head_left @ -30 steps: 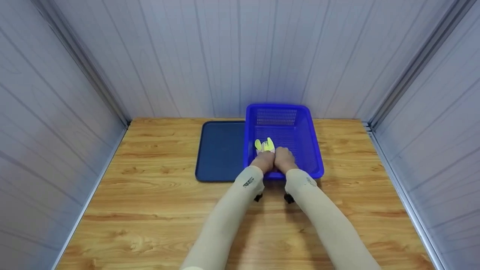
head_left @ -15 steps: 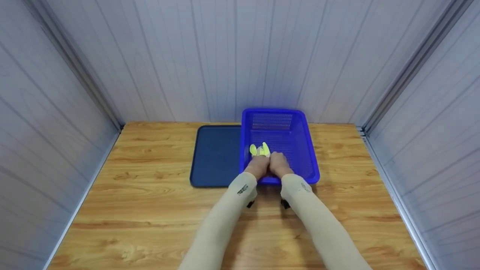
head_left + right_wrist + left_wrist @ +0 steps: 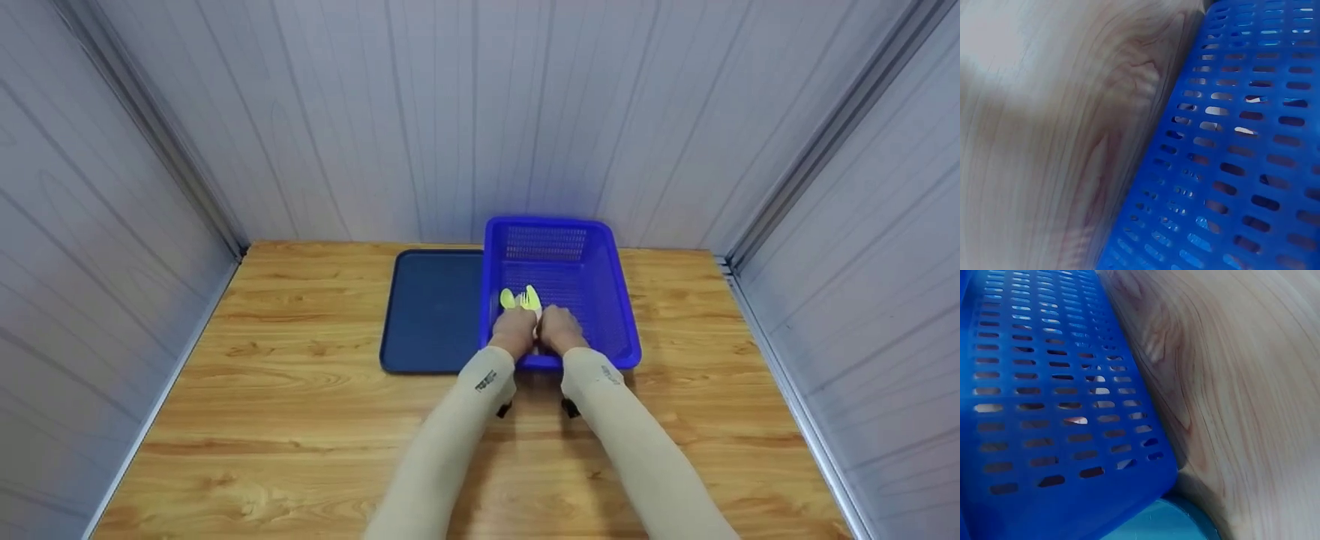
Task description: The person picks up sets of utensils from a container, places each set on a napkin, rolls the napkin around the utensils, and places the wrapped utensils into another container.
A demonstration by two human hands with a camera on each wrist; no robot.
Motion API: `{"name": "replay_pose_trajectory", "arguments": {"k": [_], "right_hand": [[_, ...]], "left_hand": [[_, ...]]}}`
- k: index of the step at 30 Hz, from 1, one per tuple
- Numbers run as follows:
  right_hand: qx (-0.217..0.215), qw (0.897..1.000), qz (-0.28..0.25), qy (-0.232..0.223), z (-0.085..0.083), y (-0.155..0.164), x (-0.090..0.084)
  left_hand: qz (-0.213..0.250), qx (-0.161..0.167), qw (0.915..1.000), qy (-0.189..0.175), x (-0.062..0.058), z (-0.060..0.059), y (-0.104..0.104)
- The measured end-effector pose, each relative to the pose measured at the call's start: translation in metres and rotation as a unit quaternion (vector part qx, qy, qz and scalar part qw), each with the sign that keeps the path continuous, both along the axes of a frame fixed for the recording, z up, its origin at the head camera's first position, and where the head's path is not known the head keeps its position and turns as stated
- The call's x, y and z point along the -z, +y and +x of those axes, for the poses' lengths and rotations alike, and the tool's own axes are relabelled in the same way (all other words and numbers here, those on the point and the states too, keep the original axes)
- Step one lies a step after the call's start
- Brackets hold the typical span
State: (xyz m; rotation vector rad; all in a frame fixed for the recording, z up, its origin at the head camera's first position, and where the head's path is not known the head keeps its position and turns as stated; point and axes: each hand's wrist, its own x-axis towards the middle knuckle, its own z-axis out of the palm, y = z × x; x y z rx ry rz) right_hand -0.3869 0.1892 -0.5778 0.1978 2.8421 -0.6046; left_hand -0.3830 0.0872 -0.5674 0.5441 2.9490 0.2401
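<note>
A yellow spoon (image 3: 508, 298), a yellow fork (image 3: 524, 300) and a yellow knife (image 3: 533, 295) fan out together in the near left part of the blue basket (image 3: 628, 315). Pale material lies around their lower parts, making a cutlery bundle. My left hand (image 3: 514, 331) grips the bundle's lower part, knuckles up. Close beside it, my right hand (image 3: 559, 328) holds the bundle's right side with curled fingers. The fingertips and cutlery handles are hidden in the head view. Both wrist views show mainly the slotted basket wall (image 3: 1033, 439), with only glimpses through its slots.
A dark blue tray (image 3: 433, 315) lies against the basket's left side. Both stand on the wood-grain table (image 3: 300, 420) near the pale back wall (image 3: 360, 112). Panelled walls close in the left and right sides.
The whole view has shifted slightly, so the basket and tray appear lower. A small gap has opened between my two hands, which stay on the cutlery bundle in the basket.
</note>
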Motion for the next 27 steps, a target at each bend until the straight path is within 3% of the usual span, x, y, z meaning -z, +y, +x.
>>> {"name": "replay_pose_trajectory", "arguments": {"k": [3, 10, 19, 23, 27], "right_hand": [[-0.005, 1.0, 0.0, 0.011, 0.001, 0.001, -0.001], [-0.028, 1.0, 0.004, 0.007, 0.004, 0.005, 0.005], [-0.106, 0.993, 0.05, -0.019, -0.005, 0.019, 0.007], [-0.137, 0.989, 0.056, -0.025, -0.005, 0.026, 0.008], [-0.141, 0.987, 0.077, -0.007, -0.006, 0.037, 0.004]], "left_hand": [[-0.022, -0.004, 0.9997, -0.009, 0.007, -0.006, 0.004], [-0.014, 0.007, 0.9998, -0.01, 0.014, -0.001, 0.008], [0.0, 0.08, 0.996, -0.041, 0.008, -0.005, 0.004], [0.02, 0.065, 0.9969, -0.041, 0.009, -0.007, 0.002], [0.015, 0.05, 0.9986, -0.001, 0.007, -0.009, 0.002]]}}
